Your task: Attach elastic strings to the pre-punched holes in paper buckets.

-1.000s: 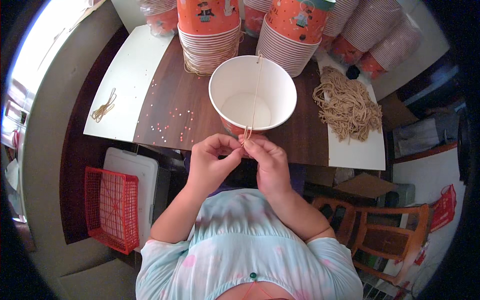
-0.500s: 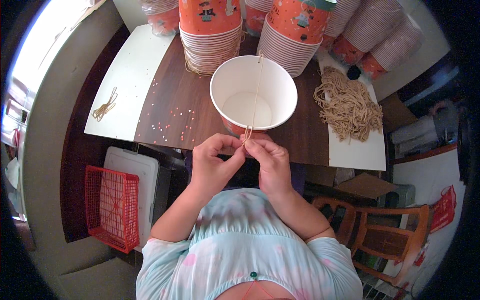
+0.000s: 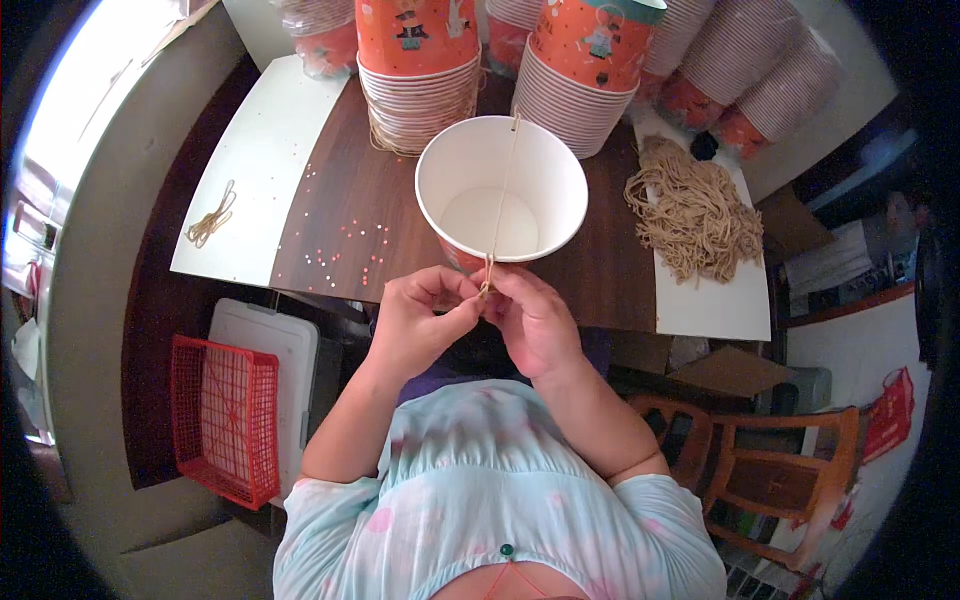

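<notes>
STOCK LIST: 1 TUB IN WORK, 2 HANDS ON 1 STRING

From my remote station I log the foll.:

- Hands, qty 2. L hand (image 3: 425,310): thumb + forefinger closed, pinching string. R hand (image 3: 540,320): fingers bent in, gripping same string; some fingertips hidden, exact hold n/a. Hands meet just near of tub.
- Tub (image 3: 455,175), qty 1: white inside, orange outside, upright at near-mid of table (image 3: 350,170), mouth up.
- String (image 3: 501,200), qty 1, tan: runs from far rim across mouth, over near rim, to the fingers, where it bunches.
- Unwrapped tub stacks, qty 2, orange, far side: L stack (image 3: 418,40) w/ string loops hanging about it; R stack (image 3: 575,95). Tubs per stack: can't count reliably.
- Wrapped stacks, clear film: 1 far L (image 3: 325,40), 1 far centre (image 3: 507,40), at least 3 far R (image 3: 735,65).
- White panels, qty 2: L panel (image 3: 235,150) w/ 1 string bundle (image 3: 213,215); R panel (image 3: 712,315) w/ 1 string heap (image 3: 695,210), strands too tangled to count.
- Dots (image 3: 345,250), red + white, scattered L-centre; too many/small to count.
- Misc., below table level: 1 red basket (image 3: 225,350), near L; 1 red bag (image 3: 888,415), near R; at least 1 wooden chair (image 3: 840,450), near R.
</notes>
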Demonstrator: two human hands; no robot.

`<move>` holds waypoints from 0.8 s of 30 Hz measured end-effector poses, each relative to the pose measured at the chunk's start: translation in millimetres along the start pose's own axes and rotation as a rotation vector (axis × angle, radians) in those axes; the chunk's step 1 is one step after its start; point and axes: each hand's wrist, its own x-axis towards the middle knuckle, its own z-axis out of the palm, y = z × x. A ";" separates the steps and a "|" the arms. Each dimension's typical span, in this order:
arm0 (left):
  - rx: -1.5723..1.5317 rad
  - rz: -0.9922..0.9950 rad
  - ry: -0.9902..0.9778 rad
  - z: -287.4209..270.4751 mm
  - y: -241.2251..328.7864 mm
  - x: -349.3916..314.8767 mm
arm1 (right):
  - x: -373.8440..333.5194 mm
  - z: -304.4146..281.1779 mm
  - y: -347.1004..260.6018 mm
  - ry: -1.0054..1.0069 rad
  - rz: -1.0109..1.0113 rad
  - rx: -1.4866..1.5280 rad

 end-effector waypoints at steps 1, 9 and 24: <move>0.002 0.003 -0.001 -1.0 1.8 -0.6 | -0.9 -1.3 -0.4 0.031 -0.023 -0.033; 0.534 0.300 0.057 -1.5 13.8 1.2 | -9.8 -0.7 -10.4 0.120 -0.189 -0.350; 1.009 0.710 -0.417 -7.0 60.6 48.7 | -15.9 -10.0 -69.5 0.281 -1.024 -1.303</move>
